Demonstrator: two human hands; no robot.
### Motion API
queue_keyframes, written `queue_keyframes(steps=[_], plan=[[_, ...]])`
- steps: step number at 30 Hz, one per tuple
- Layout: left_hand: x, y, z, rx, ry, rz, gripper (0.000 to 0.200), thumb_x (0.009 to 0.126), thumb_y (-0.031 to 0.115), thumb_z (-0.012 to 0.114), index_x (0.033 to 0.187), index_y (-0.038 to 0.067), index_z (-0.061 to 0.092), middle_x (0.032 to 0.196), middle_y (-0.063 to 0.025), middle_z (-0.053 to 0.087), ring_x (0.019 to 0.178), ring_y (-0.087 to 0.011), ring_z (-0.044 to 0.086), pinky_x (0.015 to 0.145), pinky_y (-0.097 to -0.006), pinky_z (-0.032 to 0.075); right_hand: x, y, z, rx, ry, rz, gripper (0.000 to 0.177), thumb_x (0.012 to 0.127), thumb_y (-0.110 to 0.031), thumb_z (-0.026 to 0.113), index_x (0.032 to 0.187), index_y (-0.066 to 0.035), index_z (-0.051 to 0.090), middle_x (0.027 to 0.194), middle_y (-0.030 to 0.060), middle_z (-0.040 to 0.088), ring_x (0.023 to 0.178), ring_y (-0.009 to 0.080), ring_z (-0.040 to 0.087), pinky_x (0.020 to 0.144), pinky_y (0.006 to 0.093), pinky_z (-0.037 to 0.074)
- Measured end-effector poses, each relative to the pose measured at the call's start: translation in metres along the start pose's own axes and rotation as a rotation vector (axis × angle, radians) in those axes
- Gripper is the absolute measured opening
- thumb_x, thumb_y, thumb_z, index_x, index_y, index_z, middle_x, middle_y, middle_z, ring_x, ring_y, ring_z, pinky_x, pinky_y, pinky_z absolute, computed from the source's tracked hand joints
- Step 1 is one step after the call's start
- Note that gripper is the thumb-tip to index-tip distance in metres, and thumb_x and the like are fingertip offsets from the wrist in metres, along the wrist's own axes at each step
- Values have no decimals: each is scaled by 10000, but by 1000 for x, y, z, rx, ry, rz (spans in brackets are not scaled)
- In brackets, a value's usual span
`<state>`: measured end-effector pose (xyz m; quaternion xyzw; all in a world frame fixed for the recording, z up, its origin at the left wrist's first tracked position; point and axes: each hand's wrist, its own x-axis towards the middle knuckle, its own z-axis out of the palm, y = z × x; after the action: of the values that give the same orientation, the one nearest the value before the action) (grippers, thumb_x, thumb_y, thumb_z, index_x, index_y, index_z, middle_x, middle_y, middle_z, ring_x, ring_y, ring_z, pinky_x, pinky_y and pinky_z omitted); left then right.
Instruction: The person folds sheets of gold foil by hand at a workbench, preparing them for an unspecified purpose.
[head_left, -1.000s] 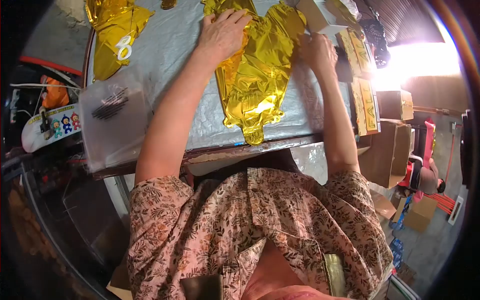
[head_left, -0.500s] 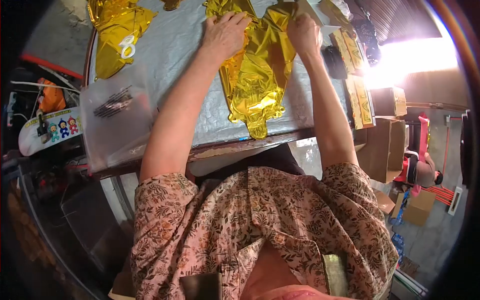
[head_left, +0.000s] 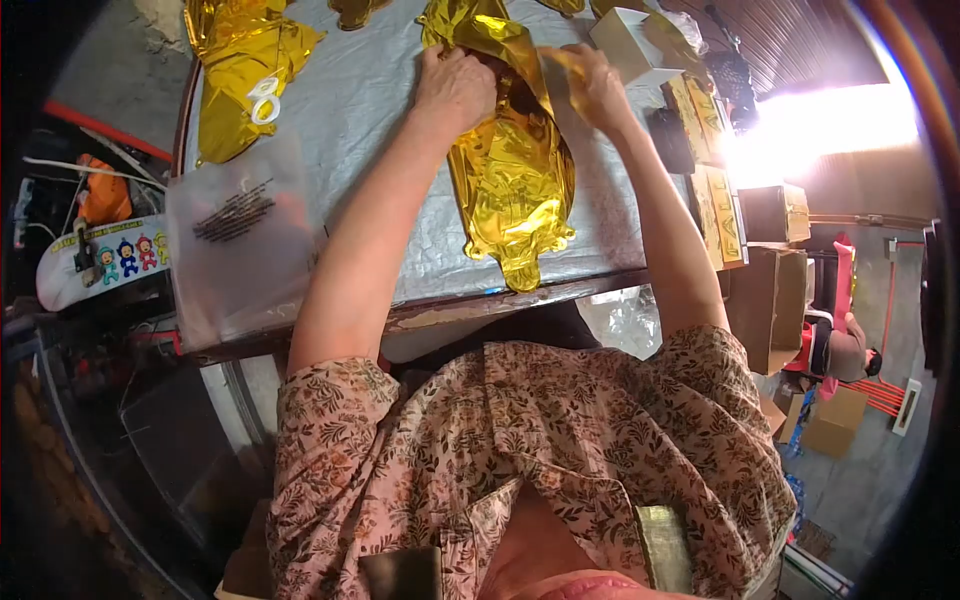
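Observation:
A crumpled gold foil piece [head_left: 512, 185] lies on the cloth-covered table [head_left: 350, 150], its narrow knobbed end at the near edge. My left hand [head_left: 458, 90] rests at the foil's left edge, its fingers curled against it, the tips partly hidden. My right hand [head_left: 590, 85] is on the other side, slightly blurred, fingers bent around an edge of the foil. Between the hands the foil is folded over, and its far part reaches the top of the view.
More gold foil [head_left: 235, 90] with white rings [head_left: 264, 101] lies at the table's left. A clear printed bag [head_left: 235, 240] hangs over the near left corner. At the right are a white box [head_left: 632, 48], dark object [head_left: 670, 140] and cardboard boxes [head_left: 775, 300]. A person [head_left: 840, 350] is far right.
The foil's right part has been folded inward and the piece looks narrower. My right hand has moved slightly left and down, and its fingers are less tightly closed.

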<state>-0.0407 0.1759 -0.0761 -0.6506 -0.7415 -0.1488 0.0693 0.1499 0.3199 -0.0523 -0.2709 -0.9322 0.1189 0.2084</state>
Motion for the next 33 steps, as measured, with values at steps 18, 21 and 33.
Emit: queue_keyframes(steps=[18, 21, 33], plan=[[6, 3, -17, -26, -257, -74, 365, 875, 143, 555, 1196, 114, 727, 1063, -136, 771, 1053, -294, 710, 1094, -527, 308, -11, -14, 33, -128, 59, -254, 582, 858, -56, 636, 1423, -194, 600, 1476, 3, 568, 1334, 284, 511, 1116, 525, 314], [2, -1, -7, -96, -157, -71, 525, 910, 205, 584, 1431, 142, 585, 1309, -156, 692, 1268, -304, 602, 1126, -556, 284, -12, -14, 35, 33, 104, -226, 592, 854, -45, 623, 1428, -189, 597, 1491, 16, 567, 1347, 289, 510, 1121, 535, 309], [5, -4, 15, -84, 187, -9, 598, 984, 386, 571, 1544, 209, 462, 1581, -91, 483, 1487, -272, 389, 1176, -580, 243, -20, -16, 22, -197, 39, -127, 690, 852, 78, 510, 1458, -243, 590, 1584, -4, 487, 1416, 314, 467, 1170, 568, 269]])
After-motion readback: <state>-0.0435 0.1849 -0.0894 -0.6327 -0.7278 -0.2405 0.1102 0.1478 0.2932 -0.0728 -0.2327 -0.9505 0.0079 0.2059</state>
